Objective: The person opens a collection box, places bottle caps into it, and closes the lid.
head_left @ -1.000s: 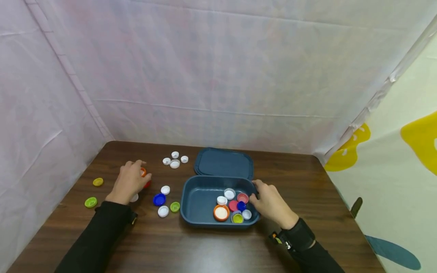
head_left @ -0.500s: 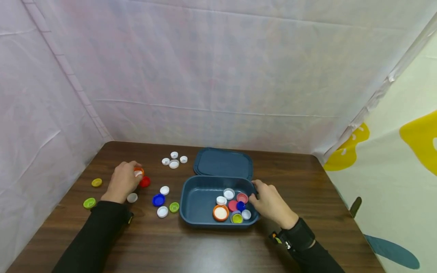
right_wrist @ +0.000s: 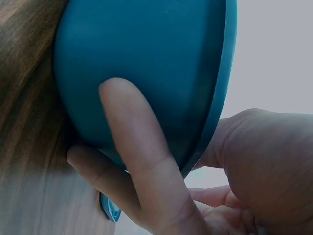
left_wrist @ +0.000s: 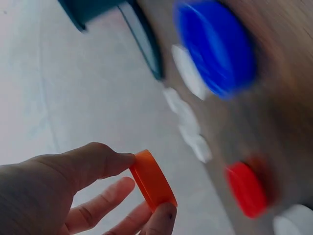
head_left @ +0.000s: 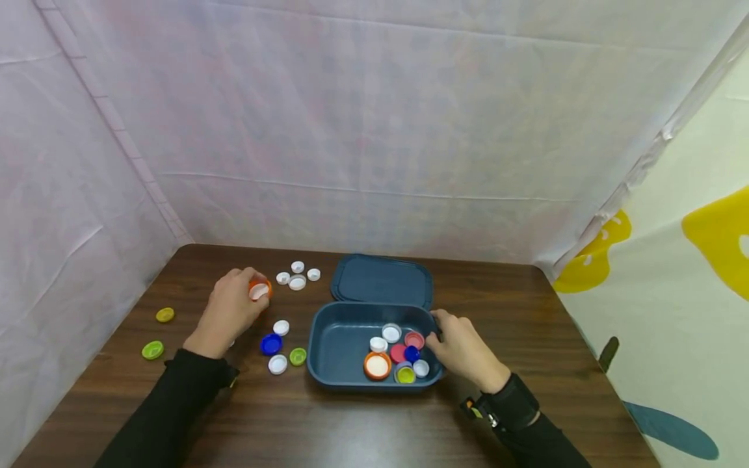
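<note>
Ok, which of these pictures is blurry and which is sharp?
Head view: sharp and evenly lit. Left wrist view: the orange cap is crisp, the blue cap and red cap are smeared. Right wrist view: soft, close against the blue box.

The orange cap (left_wrist: 152, 182) looks like smooth plastic with a slight sheen, same as the blue cap (left_wrist: 216, 45) and the red cap (left_wrist: 246, 189). The teal container (right_wrist: 146, 73) is matt plastic, pretty even-looking, and so is its lid (head_left: 383, 280). The surface (head_left: 363, 422) is dark wood grain with a soft gloss. The backdrop (head_left: 351, 130) looks like thin, wrinkled white cloth.
</note>
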### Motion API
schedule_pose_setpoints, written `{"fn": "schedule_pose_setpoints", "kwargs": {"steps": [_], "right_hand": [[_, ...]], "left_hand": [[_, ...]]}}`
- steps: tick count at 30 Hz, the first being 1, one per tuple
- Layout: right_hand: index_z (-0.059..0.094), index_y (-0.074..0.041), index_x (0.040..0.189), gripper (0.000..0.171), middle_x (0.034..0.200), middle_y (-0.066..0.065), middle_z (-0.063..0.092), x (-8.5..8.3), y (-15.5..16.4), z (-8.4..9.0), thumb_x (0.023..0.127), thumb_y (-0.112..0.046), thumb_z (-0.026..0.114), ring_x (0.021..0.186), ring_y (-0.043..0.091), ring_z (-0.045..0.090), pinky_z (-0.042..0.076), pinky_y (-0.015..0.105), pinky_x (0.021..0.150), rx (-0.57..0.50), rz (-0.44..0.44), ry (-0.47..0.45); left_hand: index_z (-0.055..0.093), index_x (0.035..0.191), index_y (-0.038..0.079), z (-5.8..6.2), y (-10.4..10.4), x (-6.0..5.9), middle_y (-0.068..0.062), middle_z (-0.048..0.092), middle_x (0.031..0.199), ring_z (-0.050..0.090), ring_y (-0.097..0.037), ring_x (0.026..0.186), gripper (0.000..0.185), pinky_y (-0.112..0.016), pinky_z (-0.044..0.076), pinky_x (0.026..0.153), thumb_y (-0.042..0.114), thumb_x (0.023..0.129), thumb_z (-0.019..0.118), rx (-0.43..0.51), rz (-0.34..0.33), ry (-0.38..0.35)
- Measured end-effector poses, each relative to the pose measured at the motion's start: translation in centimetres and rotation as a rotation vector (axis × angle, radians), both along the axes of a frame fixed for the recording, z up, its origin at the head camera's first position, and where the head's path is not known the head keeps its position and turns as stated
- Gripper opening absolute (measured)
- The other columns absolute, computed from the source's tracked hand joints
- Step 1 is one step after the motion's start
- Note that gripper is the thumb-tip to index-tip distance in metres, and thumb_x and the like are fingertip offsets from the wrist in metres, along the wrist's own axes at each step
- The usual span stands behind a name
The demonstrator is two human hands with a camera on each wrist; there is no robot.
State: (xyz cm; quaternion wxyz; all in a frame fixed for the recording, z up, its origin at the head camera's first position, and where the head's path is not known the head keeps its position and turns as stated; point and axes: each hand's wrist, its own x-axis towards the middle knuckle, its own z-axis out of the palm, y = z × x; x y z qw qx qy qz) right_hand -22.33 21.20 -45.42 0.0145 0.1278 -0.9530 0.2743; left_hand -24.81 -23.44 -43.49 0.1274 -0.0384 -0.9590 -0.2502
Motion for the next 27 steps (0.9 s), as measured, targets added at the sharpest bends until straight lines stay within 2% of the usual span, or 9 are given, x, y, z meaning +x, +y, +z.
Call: {"fn": "schedule_pose_setpoints", "kwargs": {"steps": [8,12,17,19,23,27], "right_hand": [[0.072,0.009,0.145,0.044,0.122,0.022,0.086,0.1,0.0,0.0,0.104,-0.007,0.078,0.092,0.018,0.080,0.071,0.037,0.077,0.001,0.023,0.021],[0.072,0.009,0.144,0.043,0.119,0.021,0.086,0.1,0.0,0.1,0.104,-0.007,0.078,0.088,0.017,0.081,0.069,0.033,0.071,-0.010,0.024,0.020],[0.072,0.010,0.145,0.043,0.117,0.022,0.086,0.0,0.0,0.1,0.106,-0.007,0.077,0.080,0.016,0.081,0.063,0.025,0.059,-0.043,0.011,-0.020],[0.071,0.010,0.146,0.044,0.121,0.024,0.086,0.0,0.0,0.1,0.106,-0.007,0.077,0.082,0.017,0.083,0.062,0.025,0.055,-0.075,0.013,-0.046],[0.068,0.012,0.149,0.046,0.129,0.029,0.083,0.1,0.1,0.2,0.107,-0.006,0.077,0.084,0.019,0.085,0.064,0.032,0.052,-0.185,0.042,-0.132],[0.065,0.013,0.150,0.048,0.134,0.034,0.080,0.0,0.3,0.3,0.106,-0.003,0.075,0.070,0.019,0.083,0.067,0.040,0.052,-0.263,0.065,-0.198]], "left_hand": [[0.076,0.130,-0.002,1.8,4.7,2.4,-0.029,0.075,0.125,0.072,-0.042,0.106,0.037,-0.062,0.066,0.095,0.006,0.097,0.088,0.011,-0.118,0.097],[0.078,0.127,0.002,2.0,6.9,3.7,-0.024,0.077,0.125,0.072,-0.041,0.109,0.036,-0.059,0.067,0.093,0.004,0.094,0.092,0.006,-0.189,0.142],[0.080,0.124,0.007,1.3,9.2,5.0,-0.016,0.076,0.124,0.070,-0.038,0.115,0.036,-0.053,0.068,0.092,0.003,0.092,0.095,-0.008,-0.264,0.141],[0.080,0.123,0.008,0.9,10.0,5.4,-0.014,0.076,0.124,0.071,-0.037,0.115,0.037,-0.051,0.069,0.092,0.004,0.090,0.097,-0.025,-0.293,0.144],[0.081,0.123,0.010,0.1,11.1,5.9,-0.012,0.078,0.125,0.073,-0.033,0.117,0.038,-0.047,0.070,0.094,0.006,0.090,0.099,-0.063,-0.343,0.123],[0.081,0.125,0.009,-0.5,11.8,6.1,-0.011,0.079,0.127,0.074,-0.031,0.117,0.037,-0.045,0.070,0.098,0.009,0.092,0.099,-0.100,-0.367,0.095]]}}
